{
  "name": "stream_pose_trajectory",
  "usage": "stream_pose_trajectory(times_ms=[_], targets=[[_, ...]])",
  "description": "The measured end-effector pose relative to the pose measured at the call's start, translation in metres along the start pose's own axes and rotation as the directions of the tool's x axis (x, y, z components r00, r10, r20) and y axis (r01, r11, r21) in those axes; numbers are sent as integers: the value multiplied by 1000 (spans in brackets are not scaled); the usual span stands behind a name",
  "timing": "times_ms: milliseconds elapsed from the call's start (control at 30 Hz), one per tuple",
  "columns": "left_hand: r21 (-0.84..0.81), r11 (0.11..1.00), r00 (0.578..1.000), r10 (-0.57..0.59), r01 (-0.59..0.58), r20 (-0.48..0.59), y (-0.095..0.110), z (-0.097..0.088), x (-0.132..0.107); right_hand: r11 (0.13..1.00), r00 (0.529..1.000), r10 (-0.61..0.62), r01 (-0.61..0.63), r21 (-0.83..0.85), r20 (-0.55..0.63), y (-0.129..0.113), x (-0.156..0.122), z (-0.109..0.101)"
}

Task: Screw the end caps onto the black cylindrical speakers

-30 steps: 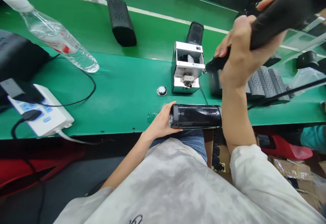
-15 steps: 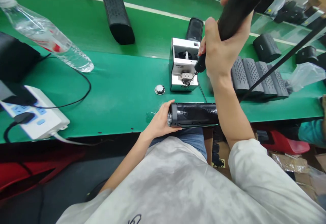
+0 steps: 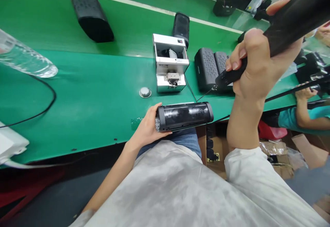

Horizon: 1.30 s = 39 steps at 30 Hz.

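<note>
My left hand point(image 3: 147, 128) is wrapped round the left end of a black cylindrical speaker point(image 3: 184, 116) lying across the near edge of the green bench point(image 3: 90, 96). My right hand point(image 3: 254, 63) is closed on a black electric screwdriver point(image 3: 281, 27), held tilted in the air. The screwdriver's bit tip point(image 3: 213, 88) points down-left, above the bench to the right of a small silver screw feeder box point(image 3: 170, 63) and a little above the speaker's right end.
A row of grey ribbed speaker shells point(image 3: 210, 67) stands behind the bit tip. A black shell point(image 3: 89, 10) lies far left, a water bottle point(image 3: 24, 58) at the left edge, a small round metal part point(image 3: 145, 92) by the feeder. Another person's arm point(image 3: 305, 111) shows at right.
My right hand has drawn the screwdriver away from the feeder box to the right and lowered the tip toward the speaker. The view has shifted right; my left hand still holds the speaker.
</note>
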<state>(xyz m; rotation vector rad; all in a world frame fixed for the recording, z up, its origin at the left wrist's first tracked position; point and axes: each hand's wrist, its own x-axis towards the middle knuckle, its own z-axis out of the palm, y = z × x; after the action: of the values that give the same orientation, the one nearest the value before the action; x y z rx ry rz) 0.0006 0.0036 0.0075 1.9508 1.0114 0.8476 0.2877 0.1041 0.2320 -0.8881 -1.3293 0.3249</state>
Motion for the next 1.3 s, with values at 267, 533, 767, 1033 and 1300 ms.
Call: stream_pose_trajectory(times_ms=[267, 533, 767, 1033, 1300], targets=[[15, 999, 998, -50, 49, 33, 0, -2, -1, 977, 989, -130, 141, 161, -77, -2, -8, -9], [12, 996, 995, -85, 84, 56, 1, -4, -1, 985, 996, -79, 85, 152, -45, -5, -14, -5], [7, 995, 995, -98, 98, 30, 5, -4, -2, 978, 995, 92, -97, 184, 33, 27, -44, -12], [5, 994, 993, -108, 108, 41, 4, -4, -3, 978, 999, 27, -21, 207, -29, 38, -67, -9], [0, 997, 996, -76, 76, -41, -12, 6, -5, 989, 999, 16, -10, 149, -37, 41, -68, -9]])
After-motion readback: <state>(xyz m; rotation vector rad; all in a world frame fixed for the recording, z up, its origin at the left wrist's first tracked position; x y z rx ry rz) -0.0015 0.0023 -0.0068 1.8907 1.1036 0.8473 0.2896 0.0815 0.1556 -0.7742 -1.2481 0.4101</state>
